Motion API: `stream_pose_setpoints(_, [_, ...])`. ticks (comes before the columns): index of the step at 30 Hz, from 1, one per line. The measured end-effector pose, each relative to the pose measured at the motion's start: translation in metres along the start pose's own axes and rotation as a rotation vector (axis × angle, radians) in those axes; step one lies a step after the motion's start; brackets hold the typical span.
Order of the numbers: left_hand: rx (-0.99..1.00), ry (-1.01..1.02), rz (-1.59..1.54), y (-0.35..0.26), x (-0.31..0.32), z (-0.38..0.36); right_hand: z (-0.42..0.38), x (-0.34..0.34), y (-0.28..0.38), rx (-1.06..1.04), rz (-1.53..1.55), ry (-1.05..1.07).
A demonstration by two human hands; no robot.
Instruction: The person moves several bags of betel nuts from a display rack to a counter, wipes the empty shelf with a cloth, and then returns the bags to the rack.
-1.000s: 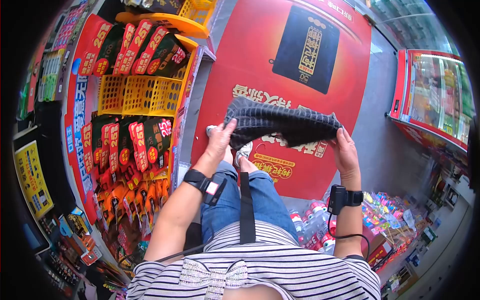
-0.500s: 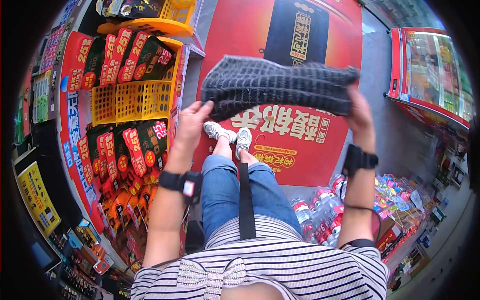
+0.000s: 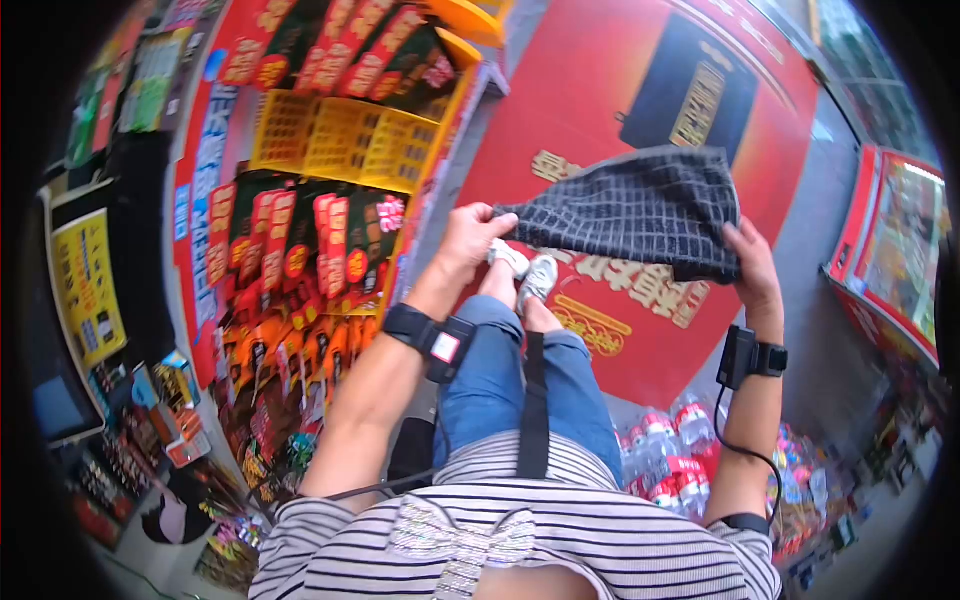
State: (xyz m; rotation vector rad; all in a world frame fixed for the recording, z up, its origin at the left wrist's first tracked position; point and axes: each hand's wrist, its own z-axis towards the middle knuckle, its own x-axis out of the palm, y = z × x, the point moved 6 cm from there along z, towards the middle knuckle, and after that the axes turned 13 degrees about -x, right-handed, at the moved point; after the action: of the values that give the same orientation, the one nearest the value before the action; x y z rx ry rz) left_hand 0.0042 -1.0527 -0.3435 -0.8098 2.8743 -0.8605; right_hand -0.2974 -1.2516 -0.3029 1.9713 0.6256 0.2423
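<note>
A dark grey checked cloth (image 3: 640, 205) hangs stretched between my two hands, above the red floor mat. My left hand (image 3: 474, 238) pinches its narrow left corner between thumb and fingers. At the other end, my right hand (image 3: 752, 262) is closed on the cloth's right edge. The cloth is wide on the right and tapers to the left, with its lower edge partly folded. Some fingers of my right hand are hidden behind it.
To the left stands a shelf with yellow baskets (image 3: 345, 140) and several hanging snack packets (image 3: 290, 245). The red mat (image 3: 510, 130) covers the floor ahead. Bottled water packs (image 3: 670, 455) sit near my right leg. A red-framed glass cooler (image 3: 895, 250) stands at the right.
The view has turned, so the shelf and mat sit further right. The cloth, earlier a bunched horizontal strip, now hangs more spread out, wider at the right. Both hands keep hold of it.
</note>
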Motion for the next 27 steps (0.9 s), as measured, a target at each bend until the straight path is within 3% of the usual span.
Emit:
stream_pose_setpoints(1, [-0.012, -0.051, -0.044, -0.001, -0.002, -0.002, 0.013, -0.017, -0.03, 0.01, -0.258, 0.034])
stream_pose_setpoints(2, [0.064, 0.06, -0.172, -0.008, 0.002, -0.008, 0.014, -0.023, -0.032, 0.071, -0.595, -0.011])
stream_pose_setpoints(3, [0.064, 0.131, -0.29, -0.012, 0.004, -0.01, 0.015, -0.023, -0.029, 0.009, -0.378, -0.077])
stream_pose_setpoints(5, [0.117, -0.001, -0.234, -0.004, -0.013, 0.009, 0.014, -0.006, 0.004, -0.079, -0.031, -0.139])
stream_pose_setpoints(7, [0.11, -0.274, 0.064, 0.015, -0.037, 0.031, 0.018, 0.006, -0.001, -0.103, -0.004, -0.088])
stream_pose_setpoints(8, [0.131, -0.239, 0.069, 0.009, -0.036, 0.029, 0.019, 0.012, 0.003, -0.118, 0.005, -0.076])
stream_pose_setpoints(11, [0.164, -0.113, 0.093, 0.003, -0.026, 0.015, 0.007, 0.043, 0.01, 0.008, -0.383, 0.289])
stream_pose_setpoints(13, [0.164, -0.029, 0.187, 0.004, -0.022, 0.011, 0.002, 0.06, 0.005, -0.262, -0.52, 0.452])
stream_pose_setpoints(15, [0.131, 0.086, 0.251, 0.019, -0.02, 0.01, -0.004, 0.057, -0.02, -0.086, -0.806, 0.538])
stream_pose_setpoints(18, [0.308, -0.214, 0.983, 0.025, -0.021, 0.002, -0.004, 0.054, -0.026, -0.13, -0.976, 0.44])
stream_pose_setpoints(21, [0.193, -0.356, 0.989, 0.023, -0.031, -0.002, -0.006, 0.058, -0.01, -0.278, -1.118, 0.362])
stream_pose_setpoints(22, [0.236, -0.368, 0.99, 0.015, -0.031, -0.007, -0.007, 0.061, -0.004, -0.301, -1.066, 0.348])
stream_pose_setpoints(25, [0.632, -0.481, 0.952, -0.007, -0.027, -0.021, -0.004, 0.063, -0.001, -0.573, -1.199, 0.265])
stream_pose_setpoints(26, [0.721, -0.518, 0.94, -0.012, -0.025, -0.023, -0.002, 0.067, 0.004, -0.742, -1.229, 0.236])
stream_pose_setpoints(27, [0.621, -0.476, 0.921, -0.011, -0.027, -0.015, 0.005, 0.057, -0.004, -0.567, -1.104, 0.208])
